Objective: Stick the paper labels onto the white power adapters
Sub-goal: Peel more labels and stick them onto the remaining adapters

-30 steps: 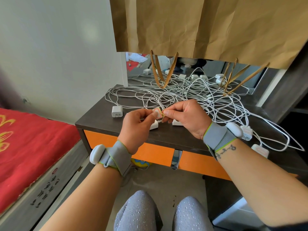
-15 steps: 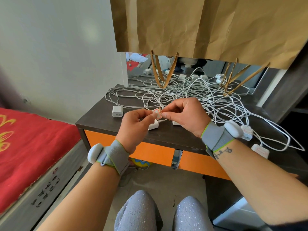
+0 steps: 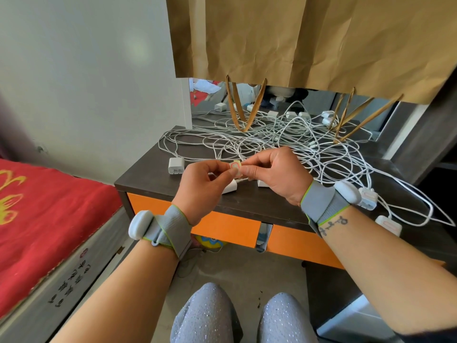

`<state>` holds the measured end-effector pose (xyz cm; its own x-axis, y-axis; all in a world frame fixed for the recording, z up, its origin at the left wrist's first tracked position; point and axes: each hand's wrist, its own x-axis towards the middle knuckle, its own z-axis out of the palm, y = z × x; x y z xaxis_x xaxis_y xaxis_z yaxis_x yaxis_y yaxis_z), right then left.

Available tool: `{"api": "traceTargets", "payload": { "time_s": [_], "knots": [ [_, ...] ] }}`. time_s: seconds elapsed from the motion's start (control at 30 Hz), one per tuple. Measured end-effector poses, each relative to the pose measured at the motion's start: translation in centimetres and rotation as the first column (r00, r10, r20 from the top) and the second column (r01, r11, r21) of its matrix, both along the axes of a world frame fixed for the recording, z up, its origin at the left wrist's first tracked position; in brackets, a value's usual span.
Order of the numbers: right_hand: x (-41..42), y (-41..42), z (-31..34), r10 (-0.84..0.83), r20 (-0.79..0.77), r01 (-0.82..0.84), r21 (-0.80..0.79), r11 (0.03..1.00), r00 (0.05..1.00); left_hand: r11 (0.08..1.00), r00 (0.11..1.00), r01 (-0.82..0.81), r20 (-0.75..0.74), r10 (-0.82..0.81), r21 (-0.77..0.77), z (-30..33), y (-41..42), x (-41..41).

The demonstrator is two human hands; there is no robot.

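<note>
Both forearms reached forward with grey-strapped wrists, the left hand [image 3: 206, 180] at about ten o'clock of the right hand [image 3: 277, 173], their pinched thumbs and forefingers meeting fingertip to fingertip, other fingers curled.

Matt dark desk [image 3: 153, 179]; crumpled paper bag [image 3: 309, 40]

A dark wooden desk [image 3: 259, 204] with orange drawer fronts carries a sprawl of white cables [image 3: 284, 134]. Left of that tangle lies one adapter [image 3: 176, 165]; right of it, near the edge, two labelled adapters [image 3: 368, 198] [image 3: 388, 225].
</note>
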<state>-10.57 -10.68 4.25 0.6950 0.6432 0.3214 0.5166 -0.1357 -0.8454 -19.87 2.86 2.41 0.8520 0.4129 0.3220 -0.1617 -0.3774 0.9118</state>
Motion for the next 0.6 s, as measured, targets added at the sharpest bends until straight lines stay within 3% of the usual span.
{"api": "traceTargets", "payload": {
  "time_s": [0.27, 0.6],
  "knots": [
    [-0.08, -0.03, 0.04, 0.01, -0.072, -0.007, 0.046, 0.999, 0.997, 0.998, 1.0, -0.008, 0.0, 0.008, 0.058, -0.05, 0.08, 0.14],
    [-0.24, -0.19, 0.02, 0.028, -0.155, -0.019, 0.06, 0.998, 0.987, 0.998, 0.998, 0.056, -0.006, -0.056, -0.008, -0.45, 0.24, 0.21]
  ]
}}
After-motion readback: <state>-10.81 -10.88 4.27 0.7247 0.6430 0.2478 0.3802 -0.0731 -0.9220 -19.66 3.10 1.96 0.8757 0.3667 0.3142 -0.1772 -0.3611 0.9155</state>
